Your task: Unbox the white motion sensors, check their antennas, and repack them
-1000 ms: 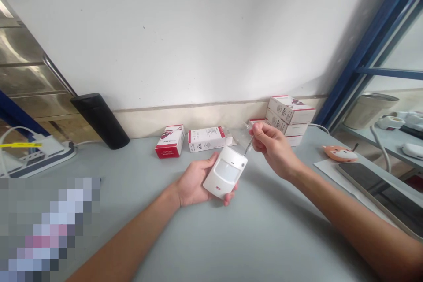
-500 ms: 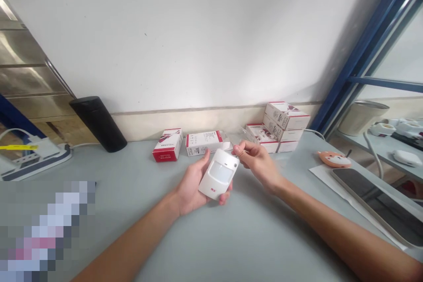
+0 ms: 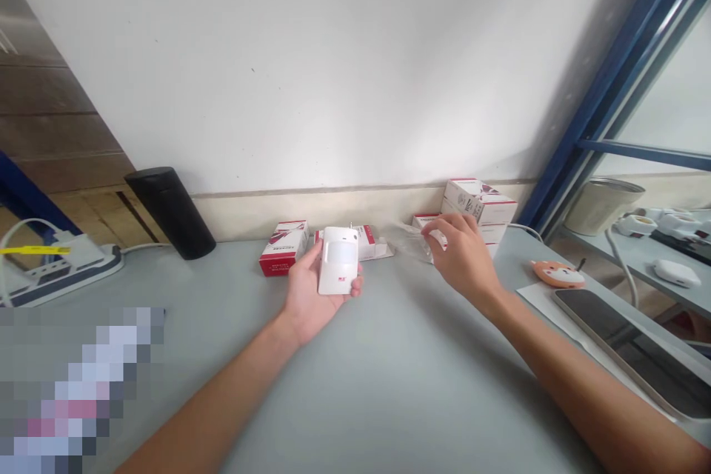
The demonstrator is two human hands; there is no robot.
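Note:
A white motion sensor (image 3: pixel 338 270) with a pale lens window and a small red mark lies face up in my left hand (image 3: pixel 308 296), whose fingers wrap round its sides. A short thin antenna tip sticks up from its top edge. My right hand (image 3: pixel 464 255) is off to the right, thumb and fingertips pinched on the edge of a clear plastic bag (image 3: pixel 409 241). Behind the sensor lies a white and red carton (image 3: pixel 366 237), its end flap open. A closed red and white box (image 3: pixel 284 246) stands left of the sensor.
Stacked red and white boxes (image 3: pixel 483 204) stand against the wall, partly behind my right hand. A black bottle (image 3: pixel 171 213) and a power strip (image 3: pixel 67 274) are at left. To the right lie an orange animal-faced object (image 3: pixel 558 274) and a phone-like dark slab (image 3: pixel 633 348).
My right hand has left the sensor's top corner and moved right to the plastic bag. My left hand has shifted left with the sensor, which now stands straighter in view.

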